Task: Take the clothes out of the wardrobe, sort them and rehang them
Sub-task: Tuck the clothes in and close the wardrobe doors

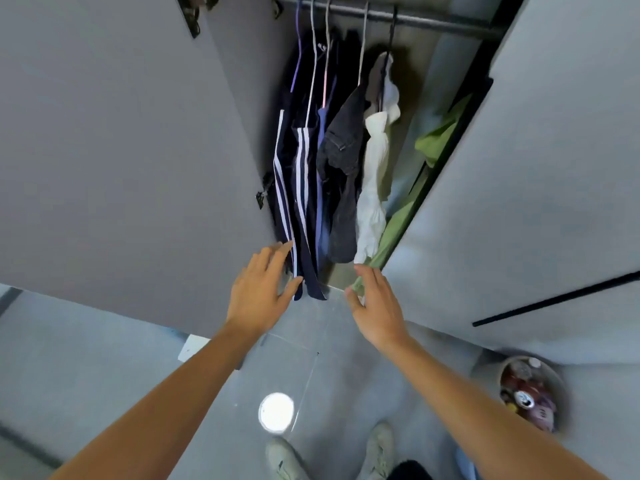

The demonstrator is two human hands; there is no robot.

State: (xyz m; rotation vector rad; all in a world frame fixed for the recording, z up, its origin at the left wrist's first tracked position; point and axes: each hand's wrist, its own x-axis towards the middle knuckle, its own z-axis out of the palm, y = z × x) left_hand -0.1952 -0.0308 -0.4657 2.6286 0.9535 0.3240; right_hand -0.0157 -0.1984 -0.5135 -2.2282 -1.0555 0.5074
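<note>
Head view, hands: both bare arms reach fwd toward the open grey wardrobe point(519, 174), doors swung wide either side.
Left hand point(258, 292): fingers straight & spread, grasping nothing; fingertips point(282, 249) at or just short of the lower hem of the navy track pants with white side stripes point(285, 188) — can't tell if touching.
Right hand point(375, 306): fingers relaxed, slightly spread, nothing held; sits just below the hanging tail of the light green cloth point(398, 220), thumb side near its bottom edge; contact unclear.
Clothes vs hands: all garments hang above & beyond both hands, inside the wardrobe, on hangers from the dark metal rail point(433, 24).
Above left hand: striped navy pants, then a 2nd dark navy garment with white stripes point(303, 181) just beside it.
Between the hands, higher up: blue garment point(322, 188), then dark grey denim-like piece point(343, 161).
Above right hand: cream-white crumpled garment point(372, 188) on a black hanger, its lower end just over the fingers.
Further right of right hand: the green cloth runs along the right door edge, w/ more of it bunched higher up.
Below hands: grey tiled floor point(104, 375), bright round light reflection point(276, 412), two pale sneakers point(379, 448).
Lower right, well apart from right hand: round bin with cans and rubbish point(530, 393).
</note>
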